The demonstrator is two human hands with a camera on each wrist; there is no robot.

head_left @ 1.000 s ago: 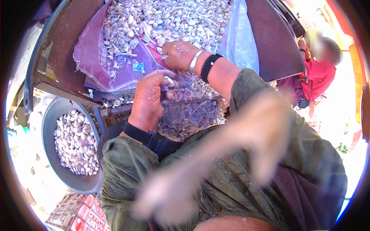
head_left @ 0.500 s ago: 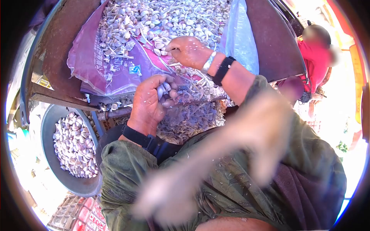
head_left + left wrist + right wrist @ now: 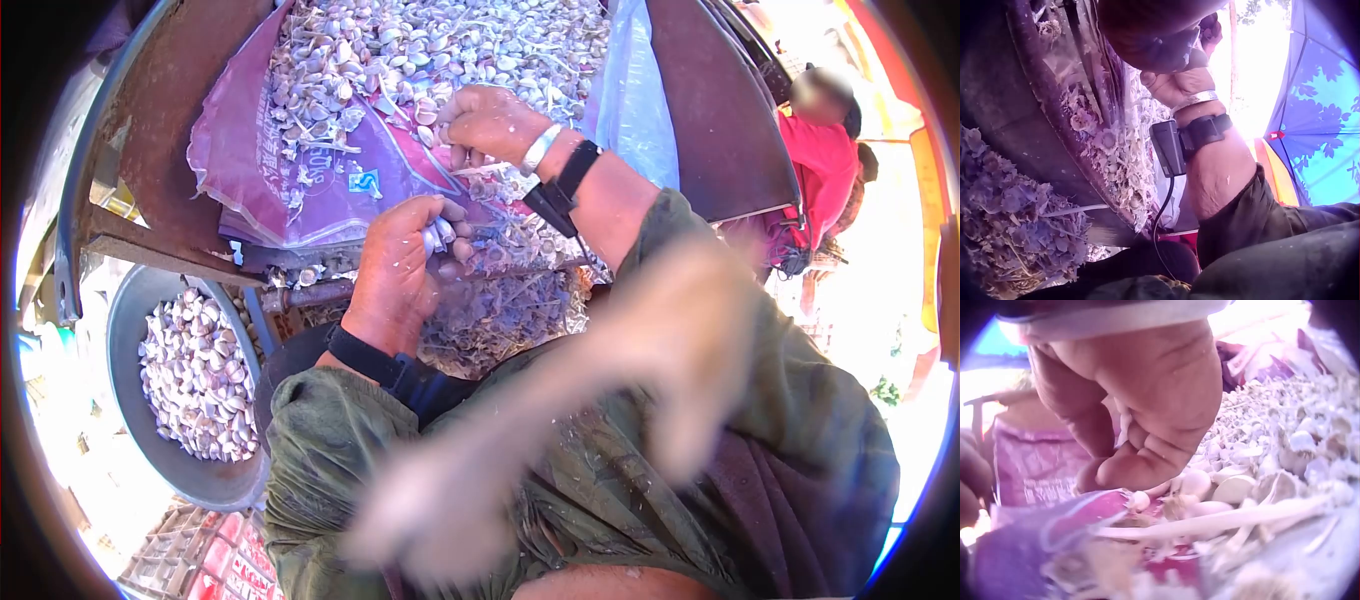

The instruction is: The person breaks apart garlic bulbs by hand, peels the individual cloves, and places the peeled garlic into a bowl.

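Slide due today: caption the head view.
Left hand holds garlic cloves, right hand at clove pile, basin of more cloves alongside.

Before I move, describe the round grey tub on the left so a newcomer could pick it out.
In the head view, find the rusty brown metal panel left of the heap of pale garlic. Below it, left of the person's left hand, is the round grey tub. Its circular rim around loose cloves distinguishes it from the boxy reddish crate below.

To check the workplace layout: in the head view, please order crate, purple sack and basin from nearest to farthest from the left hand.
1. Purple sack: just beyond the left hand.
2. Basin: on the hand's left side.
3. Crate: lower left, below the basin.
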